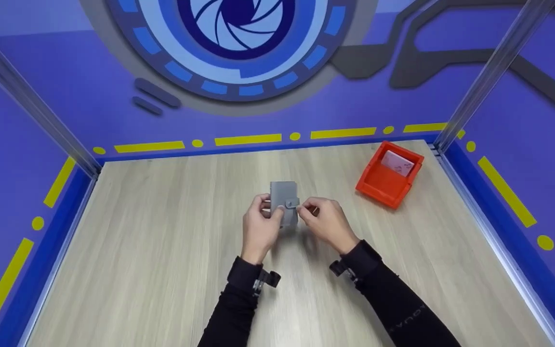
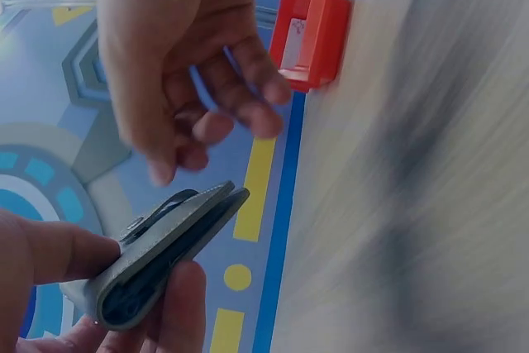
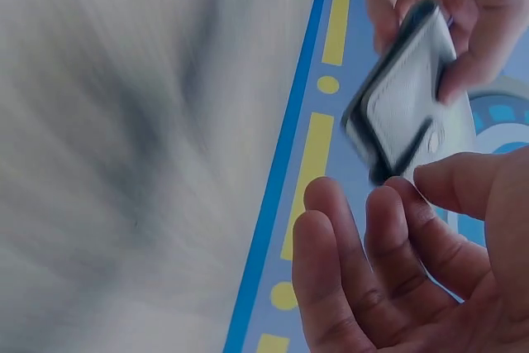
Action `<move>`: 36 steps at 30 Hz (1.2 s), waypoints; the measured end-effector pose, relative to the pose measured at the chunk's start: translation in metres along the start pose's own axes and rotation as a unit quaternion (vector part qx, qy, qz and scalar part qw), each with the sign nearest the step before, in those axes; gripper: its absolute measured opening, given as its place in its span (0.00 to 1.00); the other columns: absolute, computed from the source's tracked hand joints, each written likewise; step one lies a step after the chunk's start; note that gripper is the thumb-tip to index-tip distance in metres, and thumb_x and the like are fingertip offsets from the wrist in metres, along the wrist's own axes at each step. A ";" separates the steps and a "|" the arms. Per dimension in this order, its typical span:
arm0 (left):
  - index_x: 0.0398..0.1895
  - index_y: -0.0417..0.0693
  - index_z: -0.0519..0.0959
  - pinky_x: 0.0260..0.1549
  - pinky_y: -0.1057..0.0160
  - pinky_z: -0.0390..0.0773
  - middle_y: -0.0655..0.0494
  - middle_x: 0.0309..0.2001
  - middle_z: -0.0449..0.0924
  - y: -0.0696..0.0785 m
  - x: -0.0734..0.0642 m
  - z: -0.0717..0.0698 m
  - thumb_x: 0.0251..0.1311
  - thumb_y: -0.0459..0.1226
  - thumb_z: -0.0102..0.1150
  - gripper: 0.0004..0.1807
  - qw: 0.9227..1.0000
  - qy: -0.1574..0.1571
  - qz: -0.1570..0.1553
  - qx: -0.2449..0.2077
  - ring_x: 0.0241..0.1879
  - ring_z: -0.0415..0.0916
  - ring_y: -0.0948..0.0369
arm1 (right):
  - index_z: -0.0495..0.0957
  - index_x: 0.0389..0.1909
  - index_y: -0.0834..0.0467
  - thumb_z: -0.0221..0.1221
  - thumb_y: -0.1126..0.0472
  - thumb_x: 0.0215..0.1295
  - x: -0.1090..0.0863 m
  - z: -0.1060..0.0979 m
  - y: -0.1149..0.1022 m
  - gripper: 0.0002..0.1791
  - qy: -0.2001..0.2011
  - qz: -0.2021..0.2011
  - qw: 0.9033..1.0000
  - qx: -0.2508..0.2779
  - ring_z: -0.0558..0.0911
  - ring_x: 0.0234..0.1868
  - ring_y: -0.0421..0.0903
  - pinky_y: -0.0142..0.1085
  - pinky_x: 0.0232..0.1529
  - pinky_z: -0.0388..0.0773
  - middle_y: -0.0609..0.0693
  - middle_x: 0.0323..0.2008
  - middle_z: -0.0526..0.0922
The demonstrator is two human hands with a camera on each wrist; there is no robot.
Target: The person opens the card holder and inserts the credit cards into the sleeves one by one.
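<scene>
A small grey wallet (image 1: 284, 193) with a snap strap (image 1: 291, 203) on its front is held up over the table by my left hand (image 1: 262, 226). The left thumb lies on the wallet's front, with fingers behind it. In the left wrist view, the wallet (image 2: 173, 241) shows edge-on, its layers slightly apart. My right hand (image 1: 324, 220) is close at the strap side, thumb and index fingertips near each other by the wallet's edge. The right hand's other fingers (image 3: 318, 254) are loosely bent, with nothing seen between them.
A red open-topped box (image 1: 378, 185) stands at the back right of the wooden table (image 1: 162, 241), with a pink patterned card-like piece (image 1: 397, 163) inside it. Blue-purple panels (image 1: 258, 125) with yellow marks enclose the back and both sides.
</scene>
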State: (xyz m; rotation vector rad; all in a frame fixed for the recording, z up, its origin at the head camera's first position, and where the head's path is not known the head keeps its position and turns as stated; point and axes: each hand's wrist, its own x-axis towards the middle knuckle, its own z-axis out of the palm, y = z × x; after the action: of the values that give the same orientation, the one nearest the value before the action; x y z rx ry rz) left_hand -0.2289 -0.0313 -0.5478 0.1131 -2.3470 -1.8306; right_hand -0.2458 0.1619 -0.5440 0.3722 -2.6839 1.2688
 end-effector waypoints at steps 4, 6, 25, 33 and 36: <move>0.62 0.48 0.81 0.34 0.60 0.86 0.50 0.48 0.90 0.001 -0.002 0.007 0.70 0.38 0.68 0.19 1.000 -0.005 0.011 0.015 0.39 0.87 0.59 | 0.87 0.32 0.50 0.70 0.55 0.74 0.002 0.001 -0.004 0.09 0.002 0.009 1.000 -0.003 0.81 0.30 0.40 0.34 0.36 0.77 0.44 0.29 0.87; 0.62 0.49 0.81 0.34 0.60 0.85 0.51 0.47 0.90 0.001 -0.003 0.009 0.70 0.38 0.68 0.19 1.000 -0.004 0.011 0.020 0.39 0.88 0.59 | 0.88 0.32 0.50 0.71 0.54 0.73 0.004 0.000 -0.004 0.09 0.001 0.014 1.000 -0.010 0.81 0.31 0.40 0.35 0.37 0.77 0.44 0.30 0.88; 0.61 0.48 0.81 0.34 0.60 0.82 0.53 0.42 0.88 0.010 -0.007 0.026 0.71 0.36 0.69 0.17 0.996 -0.003 0.024 0.081 0.35 0.84 0.63 | 0.87 0.33 0.57 0.66 0.57 0.73 0.008 0.007 -0.010 0.09 0.050 -0.058 0.981 -0.180 0.82 0.29 0.48 0.43 0.33 0.80 0.50 0.29 0.87; 0.61 0.48 0.82 0.36 0.60 0.82 0.53 0.42 0.88 0.005 -0.007 0.025 0.70 0.36 0.70 0.18 0.996 -0.006 0.017 0.092 0.35 0.83 0.62 | 0.81 0.27 0.58 0.62 0.61 0.78 0.003 0.008 -0.005 0.14 0.037 -0.085 0.978 -0.189 0.77 0.26 0.48 0.44 0.31 0.76 0.50 0.25 0.79; 0.60 0.48 0.82 0.36 0.59 0.81 0.52 0.42 0.88 0.006 -0.006 0.023 0.69 0.35 0.70 0.18 0.996 -0.006 0.014 0.084 0.35 0.83 0.62 | 0.85 0.33 0.59 0.62 0.62 0.77 0.001 0.007 0.000 0.11 0.063 -0.064 0.983 -0.161 0.82 0.30 0.50 0.47 0.35 0.81 0.52 0.29 0.85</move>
State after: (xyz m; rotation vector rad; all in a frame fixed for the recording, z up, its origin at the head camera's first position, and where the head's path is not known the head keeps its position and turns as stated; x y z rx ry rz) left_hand -0.2271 -0.0066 -0.5482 0.0900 -2.4934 -1.6242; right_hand -0.2466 0.1561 -0.5486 0.3983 -2.6456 0.7763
